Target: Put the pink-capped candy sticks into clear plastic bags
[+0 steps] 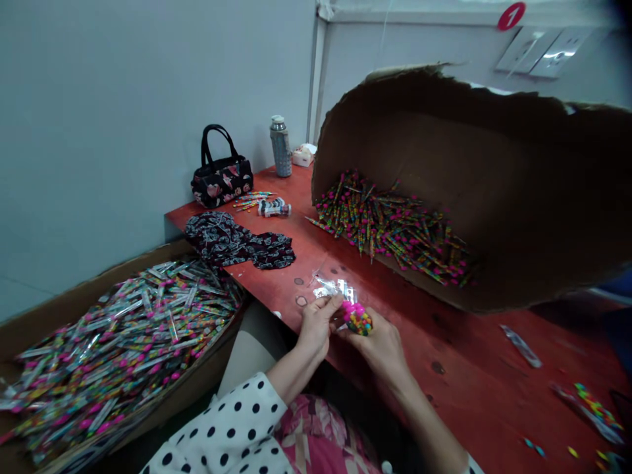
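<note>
My right hand [385, 345] is closed around a bundle of multicoloured pencils [359, 321] with bright pink ends, held over the table's near edge. Beside the bundle, my left hand [316, 326] is closed, thumb and fingers pinched at clear plastic wrappers [336, 288] with whitish, shiny parts. The wrappers show just beyond its fingertips; how much of them it grips is hidden. Past my hands, a large cardboard box [419, 145] lies on its side, holding many loose pencils [390, 224] with pink ends.
At left, a low carton [99, 283] holds many pencils in clear wrappers [133, 336]. On the red table [439, 342] are a patterned cloth [232, 240], handbag [222, 179], flask [281, 148], tissue pack [303, 155], a clear packet [521, 345] and small coloured pieces [597, 405].
</note>
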A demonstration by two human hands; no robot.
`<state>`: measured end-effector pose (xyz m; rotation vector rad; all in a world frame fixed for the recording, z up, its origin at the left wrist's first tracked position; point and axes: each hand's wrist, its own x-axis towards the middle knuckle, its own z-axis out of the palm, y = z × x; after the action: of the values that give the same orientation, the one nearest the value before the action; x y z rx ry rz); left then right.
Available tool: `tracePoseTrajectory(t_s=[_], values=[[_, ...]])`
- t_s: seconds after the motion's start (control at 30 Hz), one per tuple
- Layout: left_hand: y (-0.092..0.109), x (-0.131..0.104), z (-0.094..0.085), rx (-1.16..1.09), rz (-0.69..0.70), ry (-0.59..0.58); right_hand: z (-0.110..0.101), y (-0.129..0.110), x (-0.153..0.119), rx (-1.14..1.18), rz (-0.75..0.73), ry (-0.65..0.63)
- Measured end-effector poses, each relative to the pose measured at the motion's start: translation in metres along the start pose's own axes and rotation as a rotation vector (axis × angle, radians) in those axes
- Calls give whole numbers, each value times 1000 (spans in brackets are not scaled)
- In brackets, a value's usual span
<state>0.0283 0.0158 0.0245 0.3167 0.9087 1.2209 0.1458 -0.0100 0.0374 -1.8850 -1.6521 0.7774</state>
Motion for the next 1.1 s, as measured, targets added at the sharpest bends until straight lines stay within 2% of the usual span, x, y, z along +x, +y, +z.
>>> tracePoseTrajectory(t_s=[0.13, 0.3, 0.4, 0.5, 0.6, 0.7, 0.9, 1.1], values=[[0, 1, 2, 74, 58, 2, 2, 2, 2, 334, 41, -47], [5, 9, 0, -53, 144, 49, 12, 7, -7, 720, 168, -245], [5, 12, -5, -63, 134, 46, 17, 8, -14, 851, 266, -184], [-2, 11, -8, 2, 99, 16, 16, 6, -14, 876, 273, -79], [-13, 7, -8, 74, 61, -22, 12, 2, -6, 825, 211, -42], [-17, 5, -8, 92, 57, -37, 11, 0, 2, 829, 172, -56], [-11, 3, -10, 30, 67, -87, 17, 1, 6, 864, 162, -138], [-11, -1, -8, -33, 27, -38, 25, 3, 12, 927, 171, -110]])
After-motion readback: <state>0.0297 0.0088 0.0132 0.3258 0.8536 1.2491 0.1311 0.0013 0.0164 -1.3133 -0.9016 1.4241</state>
